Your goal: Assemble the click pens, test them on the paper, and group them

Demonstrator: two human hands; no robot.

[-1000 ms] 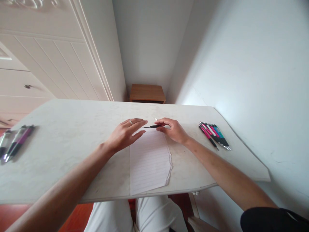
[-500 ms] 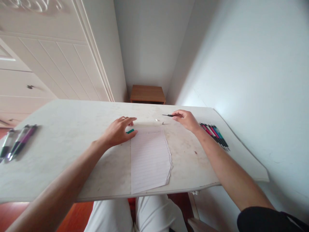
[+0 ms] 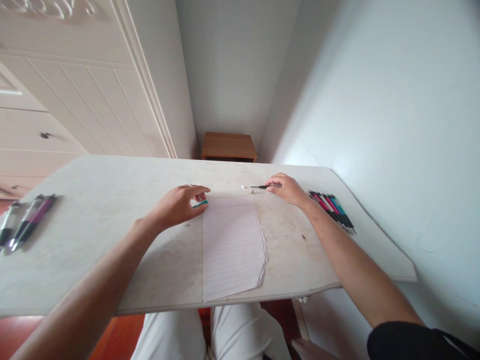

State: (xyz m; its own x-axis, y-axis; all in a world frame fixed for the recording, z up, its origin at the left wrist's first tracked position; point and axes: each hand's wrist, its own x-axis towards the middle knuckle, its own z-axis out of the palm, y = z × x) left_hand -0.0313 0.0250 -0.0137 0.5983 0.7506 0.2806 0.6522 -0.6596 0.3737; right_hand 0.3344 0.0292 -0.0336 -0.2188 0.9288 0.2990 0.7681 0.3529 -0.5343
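My right hand [image 3: 283, 187] pinches a slim black pen piece [image 3: 264, 187] with a thin dark rod, like a refill, pointing left. The rod's end is near a small whitish piece [image 3: 243, 186]; I cannot tell if they touch. Just below the rod lies a small metallic pen tip [image 3: 252, 192]. My left hand [image 3: 183, 202] is open over the table, thumb and index finger apart. A teal pen part [image 3: 200, 204] lies between its thumb and fingers, partly hidden by the thumb. To the right of this hand lies a torn-edged sheet of lined paper [image 3: 234, 250].
Several colored pens [image 3: 332, 210] lie side by side beyond my right wrist. More pens [image 3: 32, 222] with clear and purple barrels rest at the far left of the white table [image 3: 112, 200]. Behind it stands a brown wooden box-like stand [image 3: 228, 145], between a cabinet [image 3: 86, 90] and a wall.
My right hand has lowered the black pen piece toward the small parts on the table. My left hand has shifted slightly left, uncovering more of the teal part.
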